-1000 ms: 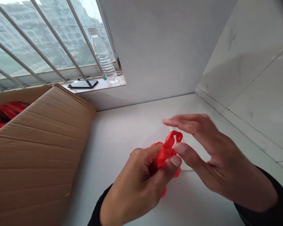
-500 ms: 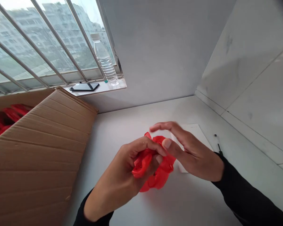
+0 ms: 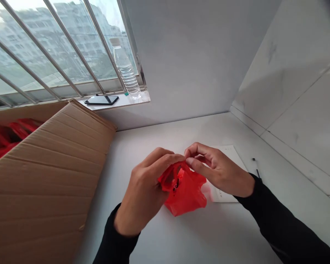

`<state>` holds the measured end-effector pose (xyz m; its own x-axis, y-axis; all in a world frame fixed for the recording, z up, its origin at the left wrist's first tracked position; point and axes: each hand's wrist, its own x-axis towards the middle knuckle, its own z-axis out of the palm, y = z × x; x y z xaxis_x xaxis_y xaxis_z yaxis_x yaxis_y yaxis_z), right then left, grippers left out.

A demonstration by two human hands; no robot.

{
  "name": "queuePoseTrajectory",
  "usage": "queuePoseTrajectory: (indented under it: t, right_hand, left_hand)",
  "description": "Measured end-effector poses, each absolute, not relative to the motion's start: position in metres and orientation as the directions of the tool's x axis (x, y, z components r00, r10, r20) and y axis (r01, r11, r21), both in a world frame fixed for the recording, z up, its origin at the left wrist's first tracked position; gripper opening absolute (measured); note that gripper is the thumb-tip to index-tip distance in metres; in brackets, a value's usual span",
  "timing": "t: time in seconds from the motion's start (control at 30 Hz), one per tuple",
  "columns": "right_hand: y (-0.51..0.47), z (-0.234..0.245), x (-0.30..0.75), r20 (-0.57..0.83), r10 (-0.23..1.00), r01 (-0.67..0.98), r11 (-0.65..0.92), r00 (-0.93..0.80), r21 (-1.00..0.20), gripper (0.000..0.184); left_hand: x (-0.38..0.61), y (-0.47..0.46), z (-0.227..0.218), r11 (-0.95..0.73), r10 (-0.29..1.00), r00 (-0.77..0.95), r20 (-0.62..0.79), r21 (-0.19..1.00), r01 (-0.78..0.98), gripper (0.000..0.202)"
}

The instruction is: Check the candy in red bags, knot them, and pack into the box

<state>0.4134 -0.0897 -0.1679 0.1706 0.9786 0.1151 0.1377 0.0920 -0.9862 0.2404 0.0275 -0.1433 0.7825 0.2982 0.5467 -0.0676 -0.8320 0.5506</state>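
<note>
A thin red plastic bag (image 3: 189,196) hangs from both my hands above the white table. My left hand (image 3: 147,187) is closed on the bag's upper left edge, its thumb hidden behind the plastic. Fingertips of my right hand (image 3: 214,165) pinch the rim close to the left fingertips. Between the hands the mouth gapes a little, and something small and dark (image 3: 176,184) shows there; I cannot make out what it is. Behind the bag and the right hand lies a white sheet of paper (image 3: 228,196) with a little print on it.
At left stands a large cardboard box (image 3: 49,172) with red plastic bags (image 3: 8,141) inside. A phone (image 3: 101,99) and a clear water bottle (image 3: 127,75) are on the sill of the barred window. On the right a black pen (image 3: 257,168) lies near the wall.
The red bag was bunched in my left hand; now it hangs looser with its mouth partly parted. My right hand, open before, has closed its fingertips on the rim.
</note>
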Motion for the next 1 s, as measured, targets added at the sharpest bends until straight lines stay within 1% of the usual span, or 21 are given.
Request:
queuePoseTrajectory:
  t: [0.1,0.17,0.23,0.33,0.43,0.5,0.57,0.63,0.73,0.8,0.9,1.0]
  right_hand:
    - [-0.091,-0.167,0.409,0.128,0.965,0.204,0.081,0.228,-0.976,0.015]
    - [-0.091,-0.168,0.406,0.137,0.962,0.221,0.084,0.238,-0.972,0.017]
    - [-0.09,-0.169,0.404,0.175,0.947,0.244,0.108,0.269,-0.964,0.017]
    - [-0.091,-0.169,0.406,0.209,0.935,0.231,0.144,0.288,-0.962,0.014]
    - [-0.094,-0.167,0.411,0.171,0.962,0.242,0.118,0.211,-0.963,0.02]
    - [-0.096,-0.166,0.413,0.155,0.969,0.28,0.098,0.192,-0.955,0.023]
    - [-0.096,-0.165,0.413,0.183,0.95,0.329,0.094,0.252,-0.94,0.017]
    - [-0.096,-0.164,0.411,0.242,0.912,0.393,0.101,0.33,-0.914,0.013]
    - [-0.094,-0.164,0.408,0.311,0.871,0.469,0.108,0.381,-0.877,0.012]
    - [-0.093,-0.164,0.408,0.324,0.861,0.498,0.098,0.392,-0.862,0.012]
    - [-0.09,-0.165,0.415,0.317,0.847,0.53,0.05,0.427,-0.847,0.014]
    - [-0.086,-0.172,0.433,0.271,0.843,0.517,-0.011,0.465,-0.856,0.019]
  left_hand:
    - [0.237,0.03,-0.143,-0.822,0.297,0.822,0.486,0.568,-0.04,0.045]
    - [0.236,0.031,-0.142,-0.829,0.292,0.822,0.489,0.558,-0.038,0.047]
    - [0.235,0.032,-0.142,-0.839,0.28,0.827,0.487,0.543,-0.035,0.051]
    - [0.234,0.034,-0.142,-0.844,0.27,0.834,0.481,0.534,-0.035,0.054]
    - [0.233,0.037,-0.141,-0.851,0.308,0.815,0.491,0.525,0.005,0.047]
    - [0.232,0.038,-0.139,-0.85,0.332,0.808,0.486,0.525,0.033,0.039]
    - [0.231,0.038,-0.137,-0.836,0.329,0.833,0.444,0.548,0.038,0.029]
    - [0.229,0.039,-0.135,-0.812,0.312,0.871,0.38,0.583,0.037,0.022]
    - [0.225,0.044,-0.132,-0.791,0.306,0.891,0.335,0.61,0.042,0.022]
    - [0.22,0.049,-0.13,-0.811,0.292,0.885,0.362,0.584,0.029,0.025]
    - [0.208,0.059,-0.126,-0.889,0.227,0.887,0.403,0.457,0.02,0.022]
    - [0.194,0.067,-0.12,-0.933,0.2,0.912,0.358,0.353,0.066,0.015]
